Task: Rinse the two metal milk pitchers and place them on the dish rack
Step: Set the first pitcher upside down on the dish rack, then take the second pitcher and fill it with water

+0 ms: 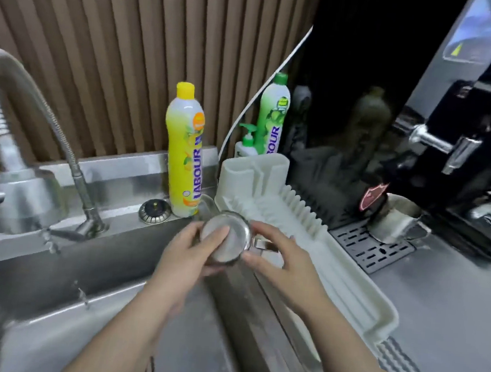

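A small metal milk pitcher point(234, 238) is held over the sink's right edge, its round end turned toward me. My left hand point(193, 251) cups it from the left, with fingers laid across that round end. My right hand point(283, 263) holds it from the right, beside its handle point(265, 244). A second, larger metal pitcher point(397, 220) stands on the coffee machine's drip tray point(373, 249). The white plastic dish rack point(321, 253) lies just right of my hands, with nothing on it.
The steel sink point(95, 264) has a flexible tap point(19, 122) at the left. A yellow dish soap bottle point(185, 150), a green one point(272, 113) and a small pump bottle point(246, 144) stand behind the sink. A black coffee machine point(467, 147) fills the right.
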Demonstrator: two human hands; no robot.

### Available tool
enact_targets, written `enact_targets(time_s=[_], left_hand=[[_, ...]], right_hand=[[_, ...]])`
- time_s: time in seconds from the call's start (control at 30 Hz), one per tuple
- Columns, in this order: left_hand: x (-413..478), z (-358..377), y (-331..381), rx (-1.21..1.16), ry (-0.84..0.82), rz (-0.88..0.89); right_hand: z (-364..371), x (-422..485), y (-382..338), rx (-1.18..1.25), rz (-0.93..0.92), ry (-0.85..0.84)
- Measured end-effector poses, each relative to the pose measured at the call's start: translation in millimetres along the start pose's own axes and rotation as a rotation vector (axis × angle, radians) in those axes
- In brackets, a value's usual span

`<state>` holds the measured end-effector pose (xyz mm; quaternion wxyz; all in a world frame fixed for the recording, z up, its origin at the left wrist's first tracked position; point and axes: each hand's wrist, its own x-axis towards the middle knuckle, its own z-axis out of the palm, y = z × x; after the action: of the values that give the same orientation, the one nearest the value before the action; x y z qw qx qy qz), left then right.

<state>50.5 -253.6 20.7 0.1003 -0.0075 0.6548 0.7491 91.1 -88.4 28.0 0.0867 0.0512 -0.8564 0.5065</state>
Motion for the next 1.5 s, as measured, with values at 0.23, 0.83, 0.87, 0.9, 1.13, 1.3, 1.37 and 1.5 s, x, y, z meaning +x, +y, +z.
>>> enact_targets(time_s=[0.23,0.83,0.87,0.9,1.13,1.3,1.37,1.5], left_hand=[[82,79,37,0.092,-0.08,0.039],[158,114,-10,0.683,0.165,0.25],[150,121,-5,0.726,0.176,0.379],[141,131,-1,0.719,0.149,0.468],[104,241,-24,0.53,-0.356,0.308],[108,310,-32,0.379,-0.461,-0.027],[109,324,-32,0.309,-0.474,-0.084],[106,323,-38,0.302,-0.515,-0.009]], right_hand=[[-62,72,28,0.389,0.232,0.165],[-82,92,94,0.313,0.453,0.361],[-91,78,97,0.3,0.454,0.416],[-101,63,102,0.29,0.463,0.468],[-184,-14,146,0.163,0.57,0.972],[-229,2,164,0.222,0.566,0.779],[-233,10,171,0.244,0.584,0.666],[-231,9,164,0.366,0.546,0.677]])
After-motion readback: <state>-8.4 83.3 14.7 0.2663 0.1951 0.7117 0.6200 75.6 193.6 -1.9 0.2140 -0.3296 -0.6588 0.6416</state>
